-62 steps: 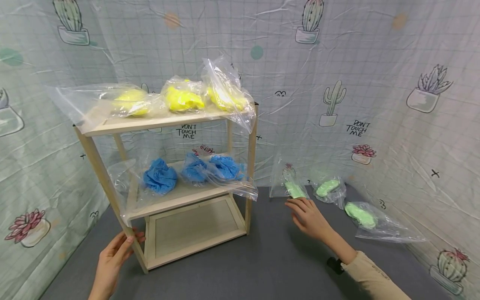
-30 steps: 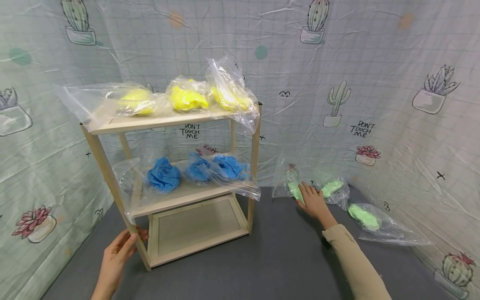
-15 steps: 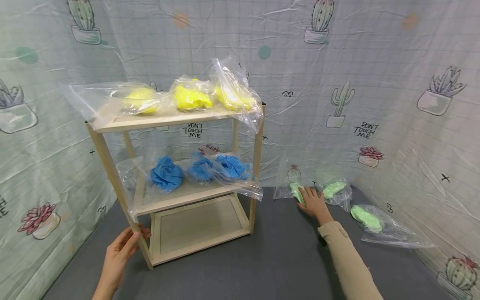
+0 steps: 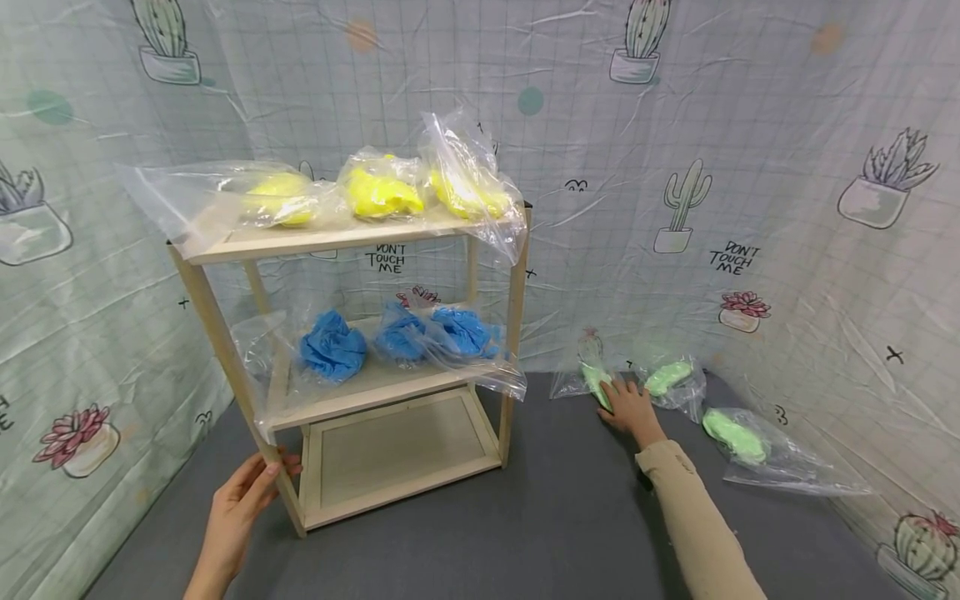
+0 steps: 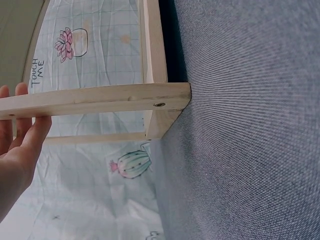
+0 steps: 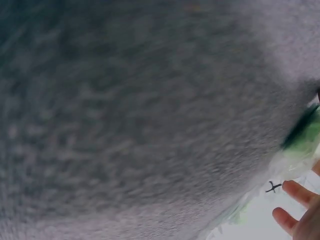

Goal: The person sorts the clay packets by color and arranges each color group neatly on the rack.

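Note:
My left hand grips the front left post of a wooden shelf rack, low down; in the left wrist view, fingers and thumb lie on opposite sides of the post. At the back right, my right hand has its thumb and fingers about the near end of a clear zip bag with a pale green lump. The right wrist view shows part of that hand, with some fingers spread, beside the blurred green lump. Two similar bags with green lumps lie to its right.
Bags with yellow lumps sit on the rack's top shelf. Bags with crumpled blue contents sit on the middle shelf, one overhanging the right post. A cactus-print sheet walls in the dark table.
My right hand has moved right and back, then closed about the left green bag's near end. The bag's upper part has sunk lower. My left hand stays on the post.

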`<state>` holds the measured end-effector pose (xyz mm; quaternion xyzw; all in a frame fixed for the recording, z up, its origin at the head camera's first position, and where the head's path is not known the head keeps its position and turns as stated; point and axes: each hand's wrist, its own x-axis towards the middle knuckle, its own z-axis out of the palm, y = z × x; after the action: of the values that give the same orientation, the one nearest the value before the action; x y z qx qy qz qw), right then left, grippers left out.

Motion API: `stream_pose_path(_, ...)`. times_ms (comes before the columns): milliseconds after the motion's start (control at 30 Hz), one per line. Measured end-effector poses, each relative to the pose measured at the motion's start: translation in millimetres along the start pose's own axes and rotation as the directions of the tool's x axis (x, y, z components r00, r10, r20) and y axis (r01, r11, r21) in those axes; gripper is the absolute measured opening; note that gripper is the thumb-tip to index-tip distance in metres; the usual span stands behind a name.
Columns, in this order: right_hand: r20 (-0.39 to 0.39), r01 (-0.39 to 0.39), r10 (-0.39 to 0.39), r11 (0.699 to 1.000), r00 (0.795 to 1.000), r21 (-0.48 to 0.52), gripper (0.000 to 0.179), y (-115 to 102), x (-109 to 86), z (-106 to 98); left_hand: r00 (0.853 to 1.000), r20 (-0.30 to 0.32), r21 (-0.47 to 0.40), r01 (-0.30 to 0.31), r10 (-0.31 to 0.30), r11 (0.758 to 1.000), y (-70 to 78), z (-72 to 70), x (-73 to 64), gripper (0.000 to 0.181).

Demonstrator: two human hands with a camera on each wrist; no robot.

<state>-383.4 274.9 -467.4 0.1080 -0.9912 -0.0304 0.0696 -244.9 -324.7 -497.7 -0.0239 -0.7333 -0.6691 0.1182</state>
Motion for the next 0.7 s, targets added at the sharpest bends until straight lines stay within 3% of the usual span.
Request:
stream_pose_path(400, -0.009, 0.062, -0.061, 0.996, 0.998, 0.068, 0.045, 5.7, -4.0, -0.1, 1.0, 0.006, -0.006, -0.006, 0.006, 1.0, 2.0, 0.2, -1.2, 0.045)
stream_pose_path(433, -0.017, 0.07, -0.069, 0.995, 0.997, 0.064, 0.044, 5.1, -4.7, -0.6, 1.0, 0.006, -0.006, -0.011, 0.011, 1.0, 3.1, 0.7, -1.7, 0.044)
stream_pose_path(467, -0.026, 0.081, -0.08, 0.995, 0.996, 0.055, 0.042, 4.3, -5.4, -1.1, 1.0, 0.007, -0.005, -0.013, 0.013, 1.0, 16.1, 5.4, -6.6, 0.044)
stream_pose_path(567, -0.062, 0.1, -0.099, 0.995, 0.993, 0.021, 0.039, 2.9, -7.9, -1.8, 1.0, 0.011, -0.012, -0.012, 0.013, 1.0, 16.6, 5.3, -7.1, 0.044)
stream_pose_path(667, -0.103, 0.113, -0.115, 0.993, 0.988, -0.02, 0.038, 1.7, -10.0, -2.0, 1.0, 0.018, -0.014, -0.013, 0.013, 1.0, 13.7, 3.5, -5.7, 0.045)
stream_pose_path(700, -0.119, 0.118, -0.122, 0.992, 0.985, -0.035, 0.037, 1.4, -10.5, -1.7, 1.0, 0.022, -0.018, -0.017, 0.017, 1.0, 0.9, -1.2, -1.1, 0.046)
